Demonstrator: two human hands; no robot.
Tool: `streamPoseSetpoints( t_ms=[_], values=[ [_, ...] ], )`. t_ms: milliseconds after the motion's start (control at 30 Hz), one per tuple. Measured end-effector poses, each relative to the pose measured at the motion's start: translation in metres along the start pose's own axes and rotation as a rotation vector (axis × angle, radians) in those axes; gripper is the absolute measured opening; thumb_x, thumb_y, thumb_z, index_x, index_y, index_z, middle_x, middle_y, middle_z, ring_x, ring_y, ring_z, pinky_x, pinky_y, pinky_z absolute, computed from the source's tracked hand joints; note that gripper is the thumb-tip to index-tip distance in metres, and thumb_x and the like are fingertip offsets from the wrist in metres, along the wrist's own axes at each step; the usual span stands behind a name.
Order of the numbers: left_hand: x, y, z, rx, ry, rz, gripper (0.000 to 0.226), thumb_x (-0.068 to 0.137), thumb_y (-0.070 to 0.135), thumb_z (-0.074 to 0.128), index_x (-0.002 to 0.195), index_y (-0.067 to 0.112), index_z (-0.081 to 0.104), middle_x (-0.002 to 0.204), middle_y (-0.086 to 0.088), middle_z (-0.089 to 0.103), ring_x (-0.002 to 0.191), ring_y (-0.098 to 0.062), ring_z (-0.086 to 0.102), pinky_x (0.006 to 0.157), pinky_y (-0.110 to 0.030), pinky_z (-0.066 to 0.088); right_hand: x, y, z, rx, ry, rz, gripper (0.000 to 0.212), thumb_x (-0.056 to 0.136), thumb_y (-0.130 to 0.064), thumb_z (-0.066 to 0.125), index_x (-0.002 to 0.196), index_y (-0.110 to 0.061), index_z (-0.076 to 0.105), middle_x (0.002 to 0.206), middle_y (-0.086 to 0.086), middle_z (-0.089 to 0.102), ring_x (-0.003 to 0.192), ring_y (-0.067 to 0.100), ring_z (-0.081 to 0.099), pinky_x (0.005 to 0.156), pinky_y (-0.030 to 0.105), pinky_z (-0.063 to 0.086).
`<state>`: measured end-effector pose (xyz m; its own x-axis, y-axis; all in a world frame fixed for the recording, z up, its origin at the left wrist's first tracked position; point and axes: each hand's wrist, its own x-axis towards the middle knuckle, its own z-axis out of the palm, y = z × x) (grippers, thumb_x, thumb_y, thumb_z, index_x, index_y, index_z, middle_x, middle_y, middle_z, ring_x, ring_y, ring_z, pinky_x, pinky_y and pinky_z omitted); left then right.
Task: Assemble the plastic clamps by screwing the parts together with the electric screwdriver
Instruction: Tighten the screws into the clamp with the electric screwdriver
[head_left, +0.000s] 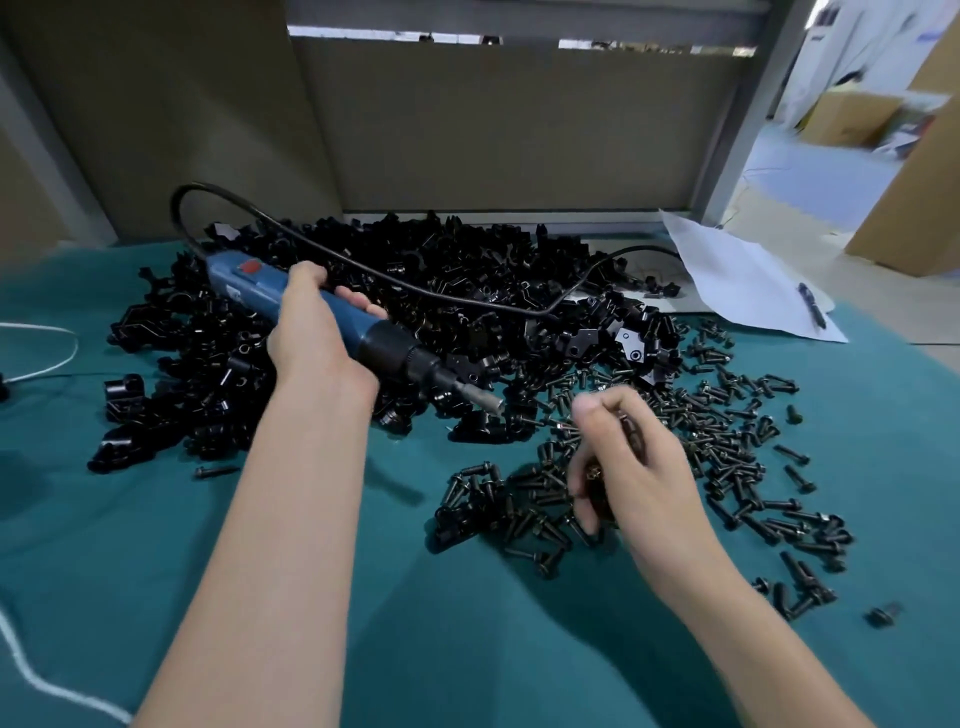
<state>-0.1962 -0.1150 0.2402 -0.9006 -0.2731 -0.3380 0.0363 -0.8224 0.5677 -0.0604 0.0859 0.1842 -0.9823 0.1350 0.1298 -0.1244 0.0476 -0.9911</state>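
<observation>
My left hand (317, 332) grips the blue electric screwdriver (249, 283) by its body, with the metal bit (480, 399) pointing down to the right above the clamp parts. A large heap of black plastic clamp parts (415, 291) covers the middle of the green mat. Many black screws (717, 447) lie scattered to the right of the heap. My right hand (628, 467) hovers over the screws with its fingers curled around small dark parts, a brass-coloured tip showing between the fingers.
The screwdriver's black cable (395, 280) loops over the heap toward the back right. A white sheet of paper (737, 280) with a pen (813, 306) lies at the back right. A white cord (36, 670) runs along the left edge. A grey partition (493, 130) stands behind the mat.
</observation>
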Motion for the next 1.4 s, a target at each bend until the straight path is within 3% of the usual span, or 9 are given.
streamPoseSetpoints(
  t_ms=[67, 167, 267, 500, 633, 900, 1067, 1200, 1400],
  values=[
    [-0.004, -0.005, 0.003, -0.021, -0.062, -0.028, 0.017, 0.090, 0.011, 0.065, 0.094, 0.011, 0.049, 0.061, 0.001, 0.052, 0.042, -0.010, 0.050, 0.046, -0.020, 0.043, 0.001, -0.007, 0.004, 0.290, -0.061, 0.165, 0.046, 0.083, -0.067, 0.060, 0.090, -0.024, 0.072, 0.063, 0.004, 0.061, 0.039, 0.014, 0.046, 0.036, 0.024, 0.041],
    [-0.014, -0.019, 0.011, 0.012, -0.180, -0.048, 0.018, 0.090, 0.014, 0.066, 0.087, 0.012, 0.049, 0.058, 0.002, 0.051, 0.043, -0.009, 0.048, 0.044, -0.021, 0.043, 0.004, -0.009, 0.008, 0.467, -0.105, 0.355, 0.062, 0.081, -0.066, 0.059, 0.115, -0.015, 0.070, 0.095, 0.013, 0.078, 0.037, 0.010, 0.048, 0.032, 0.020, 0.040],
    [-0.020, -0.027, 0.015, 0.052, -0.271, -0.055, 0.021, 0.090, 0.017, 0.067, 0.082, 0.014, 0.048, 0.060, 0.003, 0.051, 0.045, -0.009, 0.047, 0.043, -0.022, 0.043, 0.005, -0.006, 0.003, 0.534, -0.164, 0.436, 0.046, 0.093, -0.055, 0.053, 0.107, -0.011, 0.055, 0.113, 0.025, 0.075, 0.036, 0.009, 0.046, 0.032, 0.018, 0.040],
    [-0.020, -0.027, 0.013, 0.083, -0.275, -0.033, 0.021, 0.090, 0.020, 0.067, 0.081, 0.014, 0.048, 0.060, 0.003, 0.051, 0.045, -0.009, 0.047, 0.043, -0.022, 0.043, 0.006, -0.003, -0.005, 0.572, -0.336, 0.484, 0.022, 0.103, -0.038, 0.047, 0.098, -0.017, 0.046, 0.123, 0.026, 0.071, 0.030, 0.004, 0.035, 0.026, 0.014, 0.029],
    [-0.021, -0.030, 0.013, 0.111, -0.293, -0.062, 0.021, 0.090, 0.020, 0.067, 0.083, 0.014, 0.048, 0.060, 0.004, 0.052, 0.045, -0.009, 0.047, 0.043, -0.022, 0.043, 0.005, -0.001, -0.005, 0.514, -0.347, 0.516, 0.023, 0.105, -0.039, 0.047, 0.094, -0.018, 0.047, 0.116, 0.026, 0.073, 0.029, 0.004, 0.033, 0.026, 0.015, 0.021],
    [-0.021, -0.037, 0.012, 0.141, -0.326, -0.100, 0.020, 0.090, 0.018, 0.066, 0.087, 0.014, 0.047, 0.060, 0.003, 0.052, 0.046, -0.009, 0.047, 0.044, -0.022, 0.044, 0.005, 0.000, -0.001, 0.484, -0.288, 0.522, 0.025, 0.106, -0.035, 0.046, 0.089, -0.016, 0.048, 0.083, 0.015, 0.069, 0.031, 0.006, 0.034, 0.026, 0.016, 0.024],
    [-0.024, -0.036, 0.015, 0.169, -0.339, -0.065, 0.018, 0.089, 0.014, 0.065, 0.085, 0.014, 0.048, 0.060, 0.003, 0.052, 0.047, -0.009, 0.047, 0.045, -0.023, 0.044, 0.005, 0.001, 0.001, 0.462, -0.243, 0.495, 0.029, 0.106, -0.034, 0.046, 0.083, -0.019, 0.054, 0.082, 0.015, 0.068, 0.032, 0.009, 0.035, 0.028, 0.017, 0.027],
    [-0.027, -0.035, 0.017, 0.263, -0.323, 0.024, 0.014, 0.087, 0.010, 0.064, 0.082, 0.013, 0.052, 0.059, 0.002, 0.054, 0.047, -0.011, 0.048, 0.046, -0.023, 0.044, 0.004, 0.004, 0.008, 0.288, -0.198, 0.420, 0.043, 0.105, -0.035, 0.044, 0.067, -0.029, 0.062, 0.082, 0.013, 0.072, 0.035, 0.012, 0.037, 0.036, 0.016, 0.025],
    [-0.027, -0.036, 0.016, 0.286, -0.278, 0.064, 0.013, 0.086, 0.007, 0.064, 0.081, 0.012, 0.053, 0.058, 0.002, 0.054, 0.046, -0.011, 0.048, 0.046, -0.024, 0.044, 0.003, 0.005, 0.013, 0.131, -0.117, 0.336, 0.042, 0.103, -0.032, 0.041, 0.066, -0.033, 0.060, 0.084, 0.008, 0.076, 0.036, 0.015, 0.042, 0.039, 0.016, 0.025]
  ],
)
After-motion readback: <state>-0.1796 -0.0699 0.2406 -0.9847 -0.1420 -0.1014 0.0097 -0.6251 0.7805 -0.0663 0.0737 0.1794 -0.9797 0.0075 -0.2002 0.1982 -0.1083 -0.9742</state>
